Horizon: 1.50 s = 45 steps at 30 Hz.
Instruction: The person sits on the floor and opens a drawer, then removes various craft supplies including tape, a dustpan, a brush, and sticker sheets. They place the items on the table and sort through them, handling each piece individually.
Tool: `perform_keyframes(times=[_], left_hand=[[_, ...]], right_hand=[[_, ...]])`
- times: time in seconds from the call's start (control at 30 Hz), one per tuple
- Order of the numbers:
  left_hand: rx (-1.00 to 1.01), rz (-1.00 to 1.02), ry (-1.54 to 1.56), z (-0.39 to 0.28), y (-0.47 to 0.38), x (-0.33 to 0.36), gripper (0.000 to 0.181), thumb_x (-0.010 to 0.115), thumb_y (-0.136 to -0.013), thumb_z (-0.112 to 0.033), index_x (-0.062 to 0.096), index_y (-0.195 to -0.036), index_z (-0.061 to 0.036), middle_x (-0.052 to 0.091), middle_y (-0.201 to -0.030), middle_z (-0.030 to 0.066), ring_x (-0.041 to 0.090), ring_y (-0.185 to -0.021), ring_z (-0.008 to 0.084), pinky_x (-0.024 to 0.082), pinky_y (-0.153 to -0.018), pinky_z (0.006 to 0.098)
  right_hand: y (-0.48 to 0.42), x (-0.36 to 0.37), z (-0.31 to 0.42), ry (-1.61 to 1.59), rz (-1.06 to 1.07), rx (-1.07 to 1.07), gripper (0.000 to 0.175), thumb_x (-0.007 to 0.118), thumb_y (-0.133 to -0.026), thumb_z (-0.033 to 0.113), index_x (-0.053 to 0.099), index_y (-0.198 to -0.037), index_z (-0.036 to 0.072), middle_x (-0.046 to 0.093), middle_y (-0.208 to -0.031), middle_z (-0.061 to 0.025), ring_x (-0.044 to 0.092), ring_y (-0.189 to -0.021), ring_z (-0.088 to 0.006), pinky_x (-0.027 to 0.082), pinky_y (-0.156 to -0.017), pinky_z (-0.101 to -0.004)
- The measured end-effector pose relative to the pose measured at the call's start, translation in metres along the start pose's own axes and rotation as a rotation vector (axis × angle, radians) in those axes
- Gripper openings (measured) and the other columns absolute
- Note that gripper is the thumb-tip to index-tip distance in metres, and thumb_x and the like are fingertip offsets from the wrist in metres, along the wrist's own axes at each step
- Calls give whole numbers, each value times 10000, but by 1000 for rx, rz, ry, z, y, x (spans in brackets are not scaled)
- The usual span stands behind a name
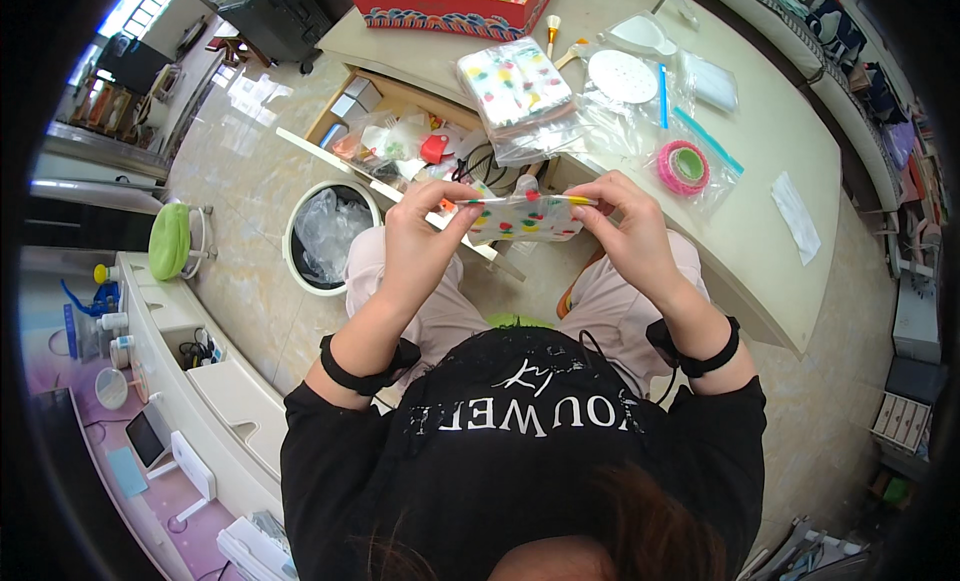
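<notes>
Between my two hands a clear plastic bag with a colourful fruit print [527, 219] is stretched by its upper edge, above my lap. My left hand [435, 228] pinches one end between thumb and fingers, and my right hand [622, 225] pinches the other end. Beyond it on the table lies a stack of similar printed bags [515, 82]. Right of the stack are a white perforated disc [622, 76] and a zip bag with pink and green tape rolls [683, 167]. A folded white tissue [795, 217] lies near the table's right end.
An open drawer [330, 157] full of small items juts out in front of me. A bin with a plastic liner [330, 232] stands on the floor to the left. A red box [450, 15], a brush [553, 33] and a white scoop [641, 33] are on the table's far part.
</notes>
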<state>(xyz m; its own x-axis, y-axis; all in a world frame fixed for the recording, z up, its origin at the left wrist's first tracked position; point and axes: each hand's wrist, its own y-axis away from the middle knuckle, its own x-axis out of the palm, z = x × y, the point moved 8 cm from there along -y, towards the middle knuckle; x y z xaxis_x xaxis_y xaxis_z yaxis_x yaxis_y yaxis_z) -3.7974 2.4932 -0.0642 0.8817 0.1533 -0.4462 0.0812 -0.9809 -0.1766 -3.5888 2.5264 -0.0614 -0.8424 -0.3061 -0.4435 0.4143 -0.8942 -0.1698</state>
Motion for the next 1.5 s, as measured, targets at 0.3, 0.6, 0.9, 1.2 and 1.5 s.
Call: perform_keyframes(times=[0.3, 0.6, 0.9, 1.2, 1.5], left_hand=[[-30, 133, 574, 3, -25, 21, 175, 536, -855, -92, 466, -1009, -47, 587, -906, 43, 525, -881, 110, 394, -810, 259], [28, 205, 732, 3, -24, 48, 505, 511, -862, -41, 322, -1328, -81, 601, -970, 99, 553, -887, 119, 430, -787, 250], [-211, 8, 559, 37, -34, 37, 204, 491, -874, -71, 602, -1031, -1, 601, -933, 24, 515, -823, 63, 409, -736, 203], [-30, 72, 406, 25, -32, 39, 418, 603, -718, 43, 545, -1127, -25, 578, -977, 30, 509, -722, 72, 431, -652, 223], [166, -55, -141, 20, -32, 34, 357, 647, -708, -8, 603, -1056, -74, 566, -774, 65, 511, -616, 127, 440, -595, 252]], right_hand=[[-23, 6, -16, -569, -25, 142, 137, 488, -897, 137, 499, -993, 40, 548, -849, -19, 519, -782, -90, 419, -687, -217], [-42, -7, -36, -683, -239, 300, 410, 463, -892, 72, 355, -1288, 64, 616, -822, -110, 566, -732, -100, 436, -640, -241], [-27, 17, -32, -653, 71, 307, 765, 616, -779, 46, 156, -1388, 101, 575, -1039, -167, 553, -950, -156, 440, -802, -277], [-28, 11, -39, -519, -11, 161, 377, 599, -752, -41, 533, -1123, -24, 428, -1266, -110, 541, -991, -131, 448, -857, -252], [-27, 6, -33, -29, -140, -11, 276, 600, -714, -38, 610, -988, -5, 410, -1288, -158, 571, -932, -192, 485, -752, -270]])
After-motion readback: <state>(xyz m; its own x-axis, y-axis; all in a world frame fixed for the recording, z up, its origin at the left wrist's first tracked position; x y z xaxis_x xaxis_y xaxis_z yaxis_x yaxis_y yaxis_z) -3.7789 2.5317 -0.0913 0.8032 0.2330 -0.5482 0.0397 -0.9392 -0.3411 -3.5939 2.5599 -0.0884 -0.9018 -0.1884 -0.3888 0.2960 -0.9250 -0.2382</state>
